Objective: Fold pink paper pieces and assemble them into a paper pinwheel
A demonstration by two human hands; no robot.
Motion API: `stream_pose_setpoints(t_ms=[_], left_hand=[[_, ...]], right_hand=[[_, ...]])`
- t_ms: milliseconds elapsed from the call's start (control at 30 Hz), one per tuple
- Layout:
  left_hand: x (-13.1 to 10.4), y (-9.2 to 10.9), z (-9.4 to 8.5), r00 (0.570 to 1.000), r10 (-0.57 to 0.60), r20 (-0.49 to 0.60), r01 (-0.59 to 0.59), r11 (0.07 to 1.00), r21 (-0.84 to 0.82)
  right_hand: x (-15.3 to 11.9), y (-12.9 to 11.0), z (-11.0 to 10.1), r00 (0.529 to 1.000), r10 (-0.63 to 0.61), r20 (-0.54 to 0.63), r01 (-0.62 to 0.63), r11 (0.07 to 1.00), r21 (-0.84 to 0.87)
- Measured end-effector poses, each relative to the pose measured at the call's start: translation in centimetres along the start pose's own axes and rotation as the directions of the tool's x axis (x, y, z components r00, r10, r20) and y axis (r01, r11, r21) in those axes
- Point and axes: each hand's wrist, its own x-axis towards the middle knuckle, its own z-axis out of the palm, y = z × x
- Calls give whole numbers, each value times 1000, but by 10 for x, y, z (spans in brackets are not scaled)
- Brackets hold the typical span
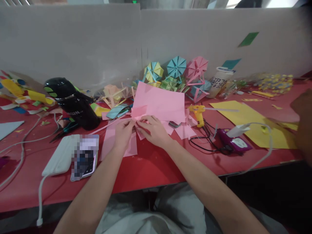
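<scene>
A small folded pink paper [139, 112] is pinched between my two hands above the red table [151, 169]. My left hand [123, 130] grips its near left edge with thumb and forefinger. On the right side my right hand [154, 130] holds it with bent fingers, close to the left fingertips. Behind it a large pink sheet [161, 102] leans up against folded paper shapes. Another pink sheet [109, 141] lies flat under and beside my left hand. Pink scraps [184, 130] are spread to the right of my right hand.
Left: a black bottle [78, 107], a white power bank [62, 154] and a phone [85, 156]. Right: a yellow glue gun [198, 113], a purple socket box [234, 141] with cables, yellow paper [255, 125]. Paper umbrellas [176, 66] and a cup [219, 81] stand behind. Another person's arm is at far right.
</scene>
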Motion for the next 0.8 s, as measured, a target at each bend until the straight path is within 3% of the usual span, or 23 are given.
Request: stream_pose_setpoints(t_ms=[167,267,333,367,467,533,800], left_hand=[[3,3,-4,994,100,-42,-100,995,2],[3,3,-3,992,120,-49,-122,991,-50],[2,3,-2,993,116,-27,-118,990,-83],[2,3,-1,994,111,-2,-111,989,-94],[0,4,1,993,85,76,-77,991,-112],[-1,6,2,996,62,68,-53,991,-120],[1,14,-1,996,-85,-3,82,969,-232]], right_hand=[[1,8,-3,982,120,-146,-96,982,166],[2,15,-4,885,399,-240,-290,876,385],[4,17,-4,813,565,-145,-406,726,555],[4,17,-3,798,601,-54,-448,650,614],[5,14,-4,785,590,189,-535,493,686],[5,11,-6,771,581,259,-566,438,699],[3,13,-13,770,525,363,-583,348,734]])
